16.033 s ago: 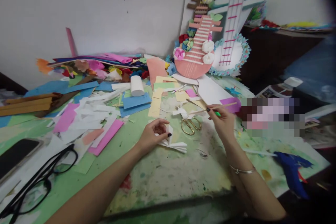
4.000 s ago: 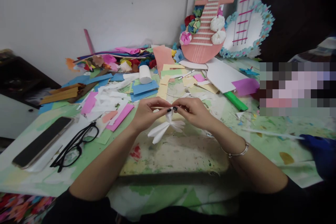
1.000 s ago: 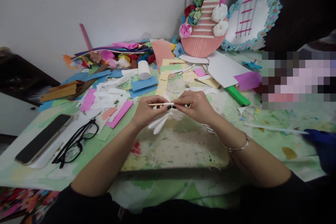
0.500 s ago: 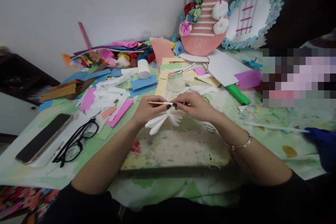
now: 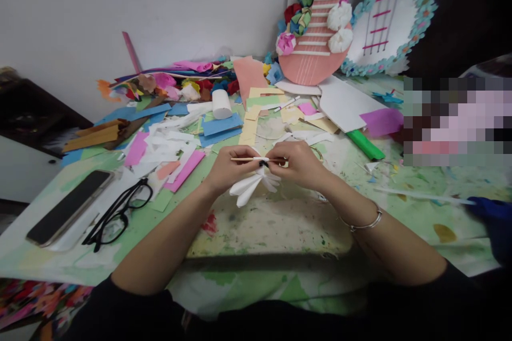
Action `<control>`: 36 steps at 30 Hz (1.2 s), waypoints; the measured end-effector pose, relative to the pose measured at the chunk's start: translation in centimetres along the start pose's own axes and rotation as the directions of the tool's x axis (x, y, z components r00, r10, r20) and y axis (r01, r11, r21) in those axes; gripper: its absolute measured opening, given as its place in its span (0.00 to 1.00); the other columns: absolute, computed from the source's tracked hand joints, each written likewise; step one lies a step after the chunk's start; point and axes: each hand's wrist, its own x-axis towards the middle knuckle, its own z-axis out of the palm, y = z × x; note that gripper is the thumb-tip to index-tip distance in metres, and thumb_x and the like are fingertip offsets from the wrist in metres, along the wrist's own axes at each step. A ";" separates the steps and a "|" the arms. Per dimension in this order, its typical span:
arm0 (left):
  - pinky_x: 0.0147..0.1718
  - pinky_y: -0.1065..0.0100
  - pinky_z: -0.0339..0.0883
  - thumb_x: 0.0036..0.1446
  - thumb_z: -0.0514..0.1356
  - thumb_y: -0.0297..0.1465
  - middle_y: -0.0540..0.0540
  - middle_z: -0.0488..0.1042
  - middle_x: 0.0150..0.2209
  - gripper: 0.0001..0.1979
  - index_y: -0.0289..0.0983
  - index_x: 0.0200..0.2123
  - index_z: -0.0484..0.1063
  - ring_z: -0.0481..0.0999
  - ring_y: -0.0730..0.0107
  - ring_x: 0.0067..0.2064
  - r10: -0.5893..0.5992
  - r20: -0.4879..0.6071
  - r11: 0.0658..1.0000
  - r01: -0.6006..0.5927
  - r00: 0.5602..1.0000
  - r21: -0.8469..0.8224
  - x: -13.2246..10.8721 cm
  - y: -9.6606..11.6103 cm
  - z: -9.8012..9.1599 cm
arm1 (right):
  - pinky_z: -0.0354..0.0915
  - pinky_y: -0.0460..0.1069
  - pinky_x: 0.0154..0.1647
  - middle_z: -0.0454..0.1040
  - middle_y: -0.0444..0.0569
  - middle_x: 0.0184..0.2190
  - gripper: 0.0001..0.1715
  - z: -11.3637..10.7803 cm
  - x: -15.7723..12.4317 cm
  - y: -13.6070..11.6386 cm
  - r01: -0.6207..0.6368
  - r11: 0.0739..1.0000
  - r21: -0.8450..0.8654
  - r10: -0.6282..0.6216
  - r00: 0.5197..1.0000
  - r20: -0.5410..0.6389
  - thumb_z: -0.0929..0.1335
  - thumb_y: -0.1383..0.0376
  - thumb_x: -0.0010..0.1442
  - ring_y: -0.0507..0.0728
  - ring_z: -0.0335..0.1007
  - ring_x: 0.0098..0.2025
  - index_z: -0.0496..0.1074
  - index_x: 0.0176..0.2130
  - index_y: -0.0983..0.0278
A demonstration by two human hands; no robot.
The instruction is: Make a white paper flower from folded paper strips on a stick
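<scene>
My left hand (image 5: 230, 169) and my right hand (image 5: 298, 164) meet over the table's middle, fingertips pinched close together. Between them runs a thin wooden stick (image 5: 241, 159), level, its left end poking past my left fingers. White paper is wrapped round the stick at the fingertips, and folded white petals (image 5: 247, 189) fan out below it. Both hands are closed on this piece; the exact grip of each fingertip is partly hidden. Under the hands lies a paint-stained board (image 5: 268, 226).
To the left lie a phone (image 5: 70, 206), black glasses (image 5: 118, 213) and white paper scraps (image 5: 170, 149). A white paper roll (image 5: 221, 104) and blue paper (image 5: 221, 127) sit beyond the hands. Behind stands a pink paper instrument (image 5: 314, 58); a green roll (image 5: 365, 145) lies to the right.
The petals and both hands have shifted slightly to the right in view, along with the whole scene. My right fingers have turned a little on the stick.
</scene>
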 end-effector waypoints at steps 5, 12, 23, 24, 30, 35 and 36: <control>0.28 0.74 0.63 0.48 0.67 0.34 0.47 0.77 0.26 0.08 0.33 0.26 0.77 0.71 0.74 0.29 0.068 0.013 0.997 -0.068 0.998 0.023 -0.1 -0.3 0.0 | 0.48 0.45 0.28 0.65 0.42 0.21 0.05 0.2 -0.1 -0.1 -0.013 1.000 -0.016 0.012 1.000 -0.022 0.65 0.69 0.52 0.49 0.57 0.25 0.70 0.26 0.66; 0.30 0.74 0.66 0.47 0.67 0.32 0.46 0.78 0.27 0.07 0.33 0.27 0.78 0.73 0.74 0.29 0.097 0.006 0.995 -0.097 0.995 0.036 0.0 -0.5 -0.6 | 0.48 0.45 0.26 0.62 0.40 0.18 0.05 -0.6 -0.1 -0.4 -0.063 0.998 0.018 0.063 0.998 0.021 0.64 0.72 0.49 0.47 0.54 0.22 0.69 0.24 0.66; 0.27 0.74 0.64 0.40 0.71 0.37 0.45 0.79 0.26 0.13 0.32 0.27 0.80 0.73 0.74 0.27 -0.147 -0.001 0.986 0.147 0.989 -0.081 0.0 -0.7 -0.8 | 0.53 0.44 0.28 0.73 0.44 0.24 0.09 -0.5 -0.1 -0.2 0.029 0.995 0.097 -0.027 0.999 -0.026 0.65 0.68 0.57 0.48 0.61 0.24 0.76 0.33 0.65; 0.26 0.74 0.64 0.40 0.71 0.36 0.45 0.79 0.26 0.13 0.32 0.28 0.81 0.72 0.74 0.27 -0.174 0.018 0.980 0.175 0.985 -0.095 -0.1 -0.7 -0.9 | 0.53 0.44 0.28 0.73 0.44 0.24 0.09 -0.5 -0.2 -0.3 0.020 0.996 0.091 -0.017 0.999 -0.034 0.65 0.69 0.57 0.48 0.61 0.24 0.76 0.33 0.65; 0.27 0.74 0.64 0.37 0.73 0.33 0.46 0.79 0.29 0.14 0.33 0.31 0.81 0.72 0.74 0.28 -0.201 0.114 0.959 0.219 0.973 -0.179 -0.1 -0.6 -0.8 | 0.53 0.44 0.27 0.72 0.44 0.23 0.08 -0.3 -0.2 -0.4 -0.001 0.998 0.058 0.006 0.995 -0.097 0.65 0.69 0.56 0.48 0.62 0.24 0.75 0.32 0.66; 0.30 0.72 0.65 0.39 0.73 0.31 0.45 0.78 0.31 0.14 0.32 0.31 0.80 0.74 0.71 0.32 -0.177 0.137 0.945 0.207 0.975 -0.253 0.0 -0.6 -0.7 | 0.54 0.44 0.28 0.73 0.44 0.24 0.08 -0.4 -0.2 -0.4 0.020 0.999 0.040 -0.015 0.993 -0.118 0.65 0.69 0.57 0.48 0.62 0.24 0.74 0.31 0.66; 0.31 0.72 0.66 0.39 0.72 0.31 0.45 0.79 0.32 0.14 0.32 0.32 0.80 0.74 0.71 0.33 -0.172 0.145 0.940 0.207 0.974 -0.273 0.0 -0.8 -0.7 | 0.55 0.44 0.28 0.73 0.44 0.24 0.08 -0.4 -0.2 -0.4 0.024 0.999 0.035 -0.019 0.992 -0.125 0.65 0.69 0.57 0.48 0.62 0.24 0.74 0.31 0.66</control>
